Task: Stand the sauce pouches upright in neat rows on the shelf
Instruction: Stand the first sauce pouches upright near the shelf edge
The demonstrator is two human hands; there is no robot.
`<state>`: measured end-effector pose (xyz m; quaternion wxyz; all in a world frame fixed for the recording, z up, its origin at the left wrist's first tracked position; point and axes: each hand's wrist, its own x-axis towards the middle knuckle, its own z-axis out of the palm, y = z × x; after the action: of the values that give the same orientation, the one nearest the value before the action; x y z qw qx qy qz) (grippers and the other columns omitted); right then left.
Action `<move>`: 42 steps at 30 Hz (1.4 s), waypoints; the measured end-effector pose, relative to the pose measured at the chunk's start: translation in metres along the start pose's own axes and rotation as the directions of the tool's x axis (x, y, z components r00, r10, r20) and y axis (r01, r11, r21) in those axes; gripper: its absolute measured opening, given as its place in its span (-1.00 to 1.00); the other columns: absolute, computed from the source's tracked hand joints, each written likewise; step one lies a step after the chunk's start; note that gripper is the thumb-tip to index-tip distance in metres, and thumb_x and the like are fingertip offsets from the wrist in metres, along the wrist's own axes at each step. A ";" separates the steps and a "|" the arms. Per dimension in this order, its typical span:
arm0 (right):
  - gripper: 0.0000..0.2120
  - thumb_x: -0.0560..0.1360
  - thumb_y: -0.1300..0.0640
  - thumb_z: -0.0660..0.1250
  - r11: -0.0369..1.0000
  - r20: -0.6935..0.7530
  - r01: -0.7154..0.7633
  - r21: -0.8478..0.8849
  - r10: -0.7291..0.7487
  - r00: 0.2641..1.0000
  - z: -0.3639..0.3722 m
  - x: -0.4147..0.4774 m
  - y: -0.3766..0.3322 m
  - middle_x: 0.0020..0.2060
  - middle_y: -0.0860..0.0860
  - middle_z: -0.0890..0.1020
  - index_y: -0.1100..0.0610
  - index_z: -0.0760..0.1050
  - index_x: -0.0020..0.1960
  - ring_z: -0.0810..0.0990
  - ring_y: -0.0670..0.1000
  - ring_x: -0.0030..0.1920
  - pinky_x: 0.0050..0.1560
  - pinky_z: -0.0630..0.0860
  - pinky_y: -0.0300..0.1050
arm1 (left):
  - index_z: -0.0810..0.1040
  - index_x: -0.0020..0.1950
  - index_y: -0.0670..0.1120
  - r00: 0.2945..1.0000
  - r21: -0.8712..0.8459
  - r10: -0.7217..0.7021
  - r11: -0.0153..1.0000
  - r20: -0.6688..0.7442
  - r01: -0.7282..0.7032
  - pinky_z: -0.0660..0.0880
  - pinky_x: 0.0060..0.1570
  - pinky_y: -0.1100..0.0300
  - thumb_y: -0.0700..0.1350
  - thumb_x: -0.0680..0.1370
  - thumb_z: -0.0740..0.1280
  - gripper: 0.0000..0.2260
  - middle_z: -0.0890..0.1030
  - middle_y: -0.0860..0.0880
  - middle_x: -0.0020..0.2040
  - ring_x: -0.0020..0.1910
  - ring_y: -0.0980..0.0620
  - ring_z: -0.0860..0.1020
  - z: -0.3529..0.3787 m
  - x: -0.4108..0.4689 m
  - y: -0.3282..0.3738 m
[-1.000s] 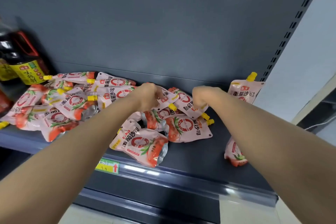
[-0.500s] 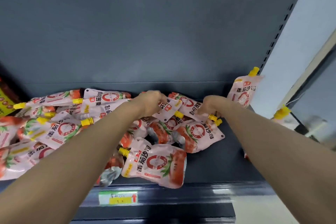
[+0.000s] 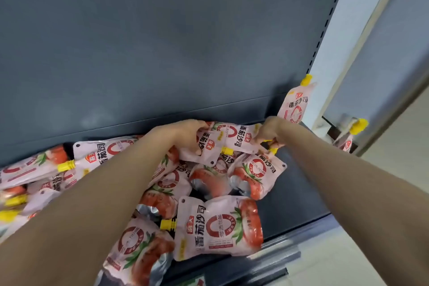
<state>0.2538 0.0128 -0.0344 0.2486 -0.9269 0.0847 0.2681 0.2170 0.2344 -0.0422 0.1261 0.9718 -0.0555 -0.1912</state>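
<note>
Several pink tomato-sauce pouches with yellow caps lie flat in a heap on the dark grey shelf (image 3: pixel 294 195). My left hand (image 3: pixel 185 137) grips one pouch (image 3: pixel 206 148) at the back of the heap. My right hand (image 3: pixel 269 132) pinches the capped end of a neighbouring pouch (image 3: pixel 234 137) that lies sideways. One pouch (image 3: pixel 296 107) stands upright against the back panel at the far right. Another flat pouch (image 3: pixel 220 225) lies near the front edge.
The shelf's grey back panel (image 3: pixel 162 42) rises behind the heap. A slotted upright (image 3: pixel 325 30) bounds the shelf on the right. Beyond it, part of another pouch with a yellow cap (image 3: pixel 358 125) shows. The front rail (image 3: pixel 267 260) carries a price label.
The view has moved closer and tilted, and the bottles at left have dropped out of sight. Both hands stay at the back of the heap, gripping the same two pouches.
</note>
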 end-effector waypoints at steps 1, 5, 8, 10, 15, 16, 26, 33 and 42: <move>-0.54 0.47 0.22 0.44 0.999 -0.010 -0.004 0.043 0.004 1.000 -0.001 0.001 -0.001 0.09 0.10 0.50 0.23 0.40 0.32 0.51 0.07 0.08 0.24 0.52 -0.04 | 0.22 0.48 0.03 1.000 -0.013 0.002 1.000 -0.001 -0.002 0.33 0.39 0.01 -0.14 0.36 0.49 -0.25 0.33 0.01 0.45 0.40 -0.03 0.35 -0.001 0.003 -0.001; -0.73 0.46 0.34 0.40 0.976 -0.006 0.004 0.216 -0.003 1.000 -0.007 -0.002 -0.009 0.02 0.12 0.55 0.27 0.50 0.16 0.55 0.05 -0.05 -0.04 0.60 -0.12 | 0.31 0.38 0.02 0.999 -0.042 0.035 0.998 -0.026 -0.036 0.39 0.31 0.06 -0.17 0.31 0.54 -0.30 0.37 0.00 0.32 0.30 -0.03 0.40 -0.002 0.006 -0.002; -0.90 0.49 0.38 0.35 0.945 0.006 0.079 0.319 -0.085 0.996 -0.013 -0.010 -0.022 -0.08 0.12 0.59 0.22 0.48 -0.13 0.59 0.03 -0.13 -0.21 0.56 -0.17 | 0.36 0.36 -0.02 0.997 -0.027 0.057 0.998 -0.050 -0.058 0.42 0.23 0.11 -0.17 0.31 0.54 -0.33 0.39 -0.02 0.24 0.23 -0.03 0.43 -0.004 0.006 -0.002; -0.78 0.48 0.41 0.34 0.909 -0.061 0.180 0.375 -0.169 0.984 -0.017 -0.014 -0.031 -0.25 0.10 0.57 0.18 0.43 -0.25 0.58 0.02 -0.24 -0.31 0.58 -0.19 | 0.43 0.30 -0.05 0.995 0.010 0.070 0.998 -0.068 -0.070 0.42 0.07 0.15 -0.14 0.31 0.55 -0.40 0.39 -0.02 0.11 0.10 -0.02 0.43 -0.007 0.006 -0.003; -0.74 0.44 0.39 0.34 0.886 -0.270 0.337 0.320 -0.255 0.928 -0.025 -0.020 -0.057 -0.36 0.09 0.50 0.13 0.41 -0.32 0.54 0.03 -0.36 -0.31 0.63 -0.10 | 0.52 -0.09 -0.06 0.981 -0.040 0.097 0.994 -0.167 -0.105 0.34 -0.17 0.19 -0.16 0.31 0.53 -0.73 0.43 0.02 -0.10 -0.10 0.01 0.43 -0.009 0.004 -0.008; -0.75 0.44 0.36 0.35 0.894 -0.304 0.364 0.262 -0.282 0.910 -0.028 -0.022 -0.062 -0.37 0.08 0.50 0.12 0.41 -0.33 0.54 0.05 -0.34 -0.27 0.63 -0.08 | 0.48 -0.20 -0.05 0.978 -0.090 0.093 0.990 -0.186 -0.112 0.35 -0.20 0.18 -0.19 0.31 0.53 -0.75 0.46 0.02 -0.15 -0.16 0.01 0.44 -0.010 0.002 -0.011; -0.90 0.48 0.24 0.27 0.867 -0.452 0.431 -0.249 -0.497 0.740 -0.074 -0.043 -0.074 -0.13 0.11 0.58 0.08 0.51 -0.16 0.60 0.17 -0.03 -0.18 0.45 -0.12 | 0.59 0.03 -0.09 0.925 -0.645 -0.036 0.727 -0.379 -0.236 0.54 0.02 0.15 -0.37 0.43 0.40 -0.74 0.65 0.07 -0.10 -0.05 0.05 0.61 -0.024 -0.013 -0.016; -0.84 0.47 0.29 0.25 0.823 -0.406 0.351 -0.446 -0.536 0.740 -0.076 -0.037 -0.061 0.03 0.17 0.61 0.07 0.54 -0.13 0.58 0.22 -0.02 -0.14 0.50 -0.07 | 0.46 0.02 -0.09 0.883 -0.808 -0.191 0.518 -0.428 -0.280 0.56 -0.05 0.02 -0.40 0.44 0.37 -0.72 0.64 -0.10 -0.05 -0.09 -0.06 0.61 -0.024 -0.005 0.019; -0.80 0.47 0.34 0.27 0.800 -0.399 0.310 -0.513 -0.542 0.740 -0.077 -0.027 -0.048 -0.01 0.16 0.62 0.16 0.60 0.01 0.58 0.19 -0.07 -0.07 0.59 -0.01 | 0.48 -0.30 -0.10 0.798 -0.801 -0.343 0.534 -0.496 -0.269 0.51 -0.31 0.22 -0.36 0.49 0.34 -0.77 0.58 0.00 -0.29 -0.29 0.08 0.55 -0.022 0.008 0.040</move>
<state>0.2798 0.0160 0.0569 0.0691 -0.9879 -0.1290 -0.0510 0.2305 0.1995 -0.0151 0.5846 0.7945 0.1090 0.1227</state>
